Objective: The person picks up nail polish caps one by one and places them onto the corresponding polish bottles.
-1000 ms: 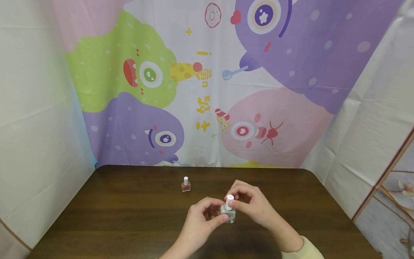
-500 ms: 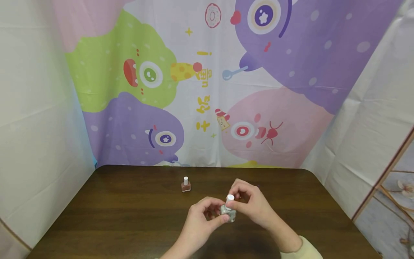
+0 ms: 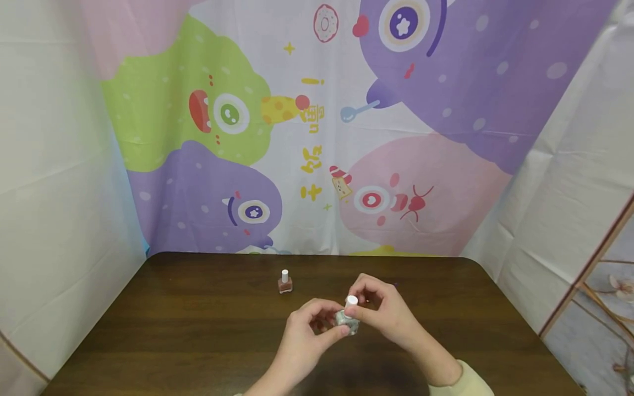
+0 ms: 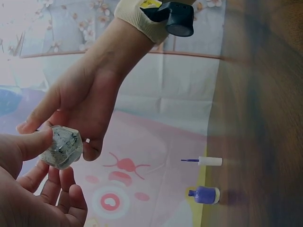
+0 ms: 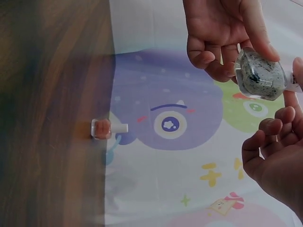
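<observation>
In the head view, my left hand point(image 3: 307, 333) grips a clear glass nail polish bottle point(image 3: 348, 323) between thumb and fingers, above the table. My right hand point(image 3: 383, 308) pinches the bottle's white cap point(image 3: 351, 301) from the right, with the cap seated on the neck. Dark flecks show in the pale polish in the right wrist view, where the bottle point(image 5: 260, 75) lies between both hands. Most of the cap is hidden in the left wrist view.
A pinkish-brown nail polish bottle point(image 3: 284, 282) with a white cap stands on the dark wooden table point(image 3: 198, 330). The left wrist view shows an uncapped purple polish bottle point(image 4: 207, 195) beside its white brush cap point(image 4: 210, 161). A cartoon curtain point(image 3: 317, 231) hangs behind.
The flecked bottle has risen slightly and moved a little left with my left hand. My right thumb has shifted across the white cap.
</observation>
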The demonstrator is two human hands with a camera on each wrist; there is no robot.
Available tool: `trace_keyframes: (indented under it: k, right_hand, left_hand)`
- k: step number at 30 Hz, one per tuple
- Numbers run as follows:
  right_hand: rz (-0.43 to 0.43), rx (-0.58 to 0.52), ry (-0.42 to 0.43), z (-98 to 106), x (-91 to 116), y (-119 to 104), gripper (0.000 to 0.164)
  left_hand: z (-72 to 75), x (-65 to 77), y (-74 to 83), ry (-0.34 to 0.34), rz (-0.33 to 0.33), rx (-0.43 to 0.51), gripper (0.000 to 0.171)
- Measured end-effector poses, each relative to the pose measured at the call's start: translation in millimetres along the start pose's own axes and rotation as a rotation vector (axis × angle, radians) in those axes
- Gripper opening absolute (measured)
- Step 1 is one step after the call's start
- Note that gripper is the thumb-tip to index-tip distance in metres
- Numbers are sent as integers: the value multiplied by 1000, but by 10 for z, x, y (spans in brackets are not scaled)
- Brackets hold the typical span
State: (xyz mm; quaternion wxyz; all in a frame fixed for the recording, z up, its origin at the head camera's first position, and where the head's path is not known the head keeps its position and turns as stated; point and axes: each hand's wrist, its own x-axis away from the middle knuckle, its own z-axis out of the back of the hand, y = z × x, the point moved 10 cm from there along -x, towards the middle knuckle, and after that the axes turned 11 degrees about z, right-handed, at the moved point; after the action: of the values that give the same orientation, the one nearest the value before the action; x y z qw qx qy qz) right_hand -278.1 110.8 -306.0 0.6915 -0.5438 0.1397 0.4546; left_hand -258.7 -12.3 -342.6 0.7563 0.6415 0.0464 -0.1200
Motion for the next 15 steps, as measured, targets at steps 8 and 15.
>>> trace_keyframes:
  k: [8,15]
  right_hand:
    - [21,-15,-61,-1,9,-11,19]
    - [35,-40,-88,14,6,-11,19]
  left_hand:
    - [13,-6,-16,15,5,-11,23]
    - [33,-3,-41,25,17,-1,24]
